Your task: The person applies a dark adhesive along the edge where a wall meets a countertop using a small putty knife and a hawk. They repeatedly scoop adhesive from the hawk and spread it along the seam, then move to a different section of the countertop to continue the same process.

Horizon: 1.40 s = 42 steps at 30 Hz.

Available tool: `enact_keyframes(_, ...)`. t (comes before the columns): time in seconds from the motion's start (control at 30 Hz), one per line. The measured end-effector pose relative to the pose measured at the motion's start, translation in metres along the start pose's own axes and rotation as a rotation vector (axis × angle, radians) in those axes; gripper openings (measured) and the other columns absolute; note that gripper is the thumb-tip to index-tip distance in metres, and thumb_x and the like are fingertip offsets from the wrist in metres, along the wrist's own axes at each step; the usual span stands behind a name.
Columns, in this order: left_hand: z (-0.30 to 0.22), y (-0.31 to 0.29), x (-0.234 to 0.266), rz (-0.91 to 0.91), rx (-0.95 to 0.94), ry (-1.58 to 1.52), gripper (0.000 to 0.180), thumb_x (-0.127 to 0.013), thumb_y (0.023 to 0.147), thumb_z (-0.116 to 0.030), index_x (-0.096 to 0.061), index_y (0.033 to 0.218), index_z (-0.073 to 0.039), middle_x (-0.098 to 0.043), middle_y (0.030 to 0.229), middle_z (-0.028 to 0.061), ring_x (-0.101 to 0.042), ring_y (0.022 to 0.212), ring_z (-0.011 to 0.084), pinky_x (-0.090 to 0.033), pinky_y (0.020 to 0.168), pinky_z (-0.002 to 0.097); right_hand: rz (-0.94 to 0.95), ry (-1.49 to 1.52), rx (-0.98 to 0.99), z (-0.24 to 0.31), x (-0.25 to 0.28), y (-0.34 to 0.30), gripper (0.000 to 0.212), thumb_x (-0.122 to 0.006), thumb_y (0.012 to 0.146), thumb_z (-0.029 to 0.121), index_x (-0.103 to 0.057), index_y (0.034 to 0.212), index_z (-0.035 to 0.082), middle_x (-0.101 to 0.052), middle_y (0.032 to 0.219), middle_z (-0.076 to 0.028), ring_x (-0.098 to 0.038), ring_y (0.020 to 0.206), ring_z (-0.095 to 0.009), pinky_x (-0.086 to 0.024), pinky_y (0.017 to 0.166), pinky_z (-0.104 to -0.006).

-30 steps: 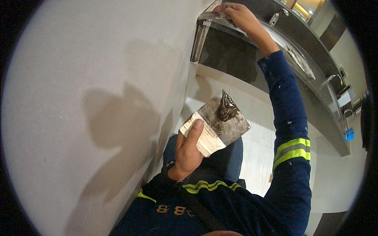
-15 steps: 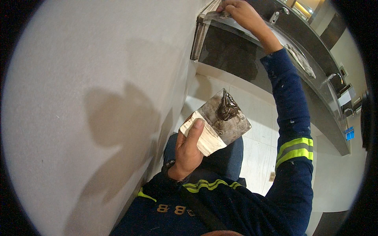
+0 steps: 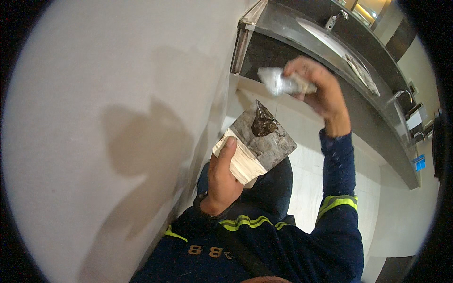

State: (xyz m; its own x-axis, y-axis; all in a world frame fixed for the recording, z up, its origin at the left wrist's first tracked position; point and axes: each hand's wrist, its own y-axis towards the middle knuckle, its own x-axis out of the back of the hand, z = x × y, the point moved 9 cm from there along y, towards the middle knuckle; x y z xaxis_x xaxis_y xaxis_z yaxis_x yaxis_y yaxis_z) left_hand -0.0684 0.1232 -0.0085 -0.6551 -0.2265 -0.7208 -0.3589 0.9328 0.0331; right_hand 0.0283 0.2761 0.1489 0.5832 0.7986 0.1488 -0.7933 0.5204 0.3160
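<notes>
My left hand (image 3: 221, 181) grips the pale handle of a broad metal putty spreader (image 3: 282, 145), thumb on top. On its flat, smeared blade sits a glossy dark brown lump of paste (image 3: 263, 123), drawn up to a point. Above and to the right of it, clear of the spreader, my right hand (image 3: 322, 87) is closed round a small putty knife (image 3: 276, 82) whose blade points left. Motion blurs that knife, so whether paste is on it cannot be told. The dark counter's left end (image 3: 243, 42), with pale strips along its edges, meets the wall beyond both hands.
A pale wall (image 3: 94, 85) rises close on my left. The dark stone counter (image 3: 283, 23) curves away right, with a white sink (image 3: 321, 35), a tap (image 3: 331, 21) and a folded cloth (image 3: 362, 75). Light tiles (image 3: 306, 188) cover the floor below.
My right hand has drawn the putty knife back from the counter's left corner, down toward the spreader. My left hand with the spreader has shifted slightly left and up.
</notes>
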Motion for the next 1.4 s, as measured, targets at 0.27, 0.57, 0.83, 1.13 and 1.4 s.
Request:
enact_keyframes(0.27,-0.008,-0.001,-0.013,0.044,0.016,-0.208,0.045,-0.045,0.097,-0.029,-0.043,0.129,0.002,-0.055,0.121,0.017,-0.057,0.11,0.0277,-0.046,0.094,0.0393,-0.273,0.138,-0.141,-0.087,0.023,-0.036,0.027,-0.05,0.088,0.015,-0.062,0.108,0.002,-0.062,0.098,-0.006,-0.049,0.068,-0.008,-0.04,0.056,-0.0208)
enact_keyframes(0.57,-0.011,-0.002,-0.016,0.086,0.025,-0.226,0.052,-0.047,0.095,-0.037,-0.042,0.133,-0.002,-0.053,0.128,0.0141,-0.052,0.117,0.0295,-0.04,0.102,0.0451,-0.68,-0.101,0.27,-0.046,0.003,0.028,0.034,-0.065,0.084,0.012,-0.06,0.114,-0.002,-0.064,0.091,-0.005,-0.055,0.072,-0.007,-0.044,0.061,-0.0217)
enact_keyframes(0.83,-0.027,-0.008,-0.016,0.085,-0.011,-0.156,0.052,-0.047,0.095,-0.037,-0.042,0.133,-0.002,-0.053,0.127,0.0139,-0.053,0.115,0.0292,-0.04,0.102,0.0449,-0.742,-0.629,0.512,0.024,0.026,0.061,0.04,-0.071,0.075,0.017,-0.062,0.11,-0.002,-0.067,0.086,-0.012,-0.062,0.075,-0.018,-0.05,0.072,-0.0302)
enact_keyframes(1.13,-0.021,-0.011,-0.02,0.083,0.07,-0.129,0.053,-0.045,0.095,-0.036,-0.04,0.134,-0.001,-0.052,0.128,0.0151,-0.053,0.116,0.03,-0.041,0.101,0.0455,-0.512,-1.257,0.592,0.094,0.033,0.136,0.025,-0.06,0.084,0.022,-0.062,0.091,-0.002,-0.063,0.082,-0.026,-0.061,0.083,-0.043,-0.048,0.073,-0.0464)
enact_keyframes(1.4,-0.025,-0.011,-0.022,0.108,0.074,-0.148,0.054,-0.043,0.095,-0.037,-0.039,0.134,0.0,-0.052,0.126,0.0166,-0.054,0.114,0.0293,-0.042,0.1,0.0445,-0.488,-1.391,0.425,0.075,0.035,0.159,0.031,-0.057,0.087,0.031,-0.067,0.089,0.003,-0.064,0.083,-0.024,-0.062,0.081,-0.042,-0.049,0.073,-0.0488)
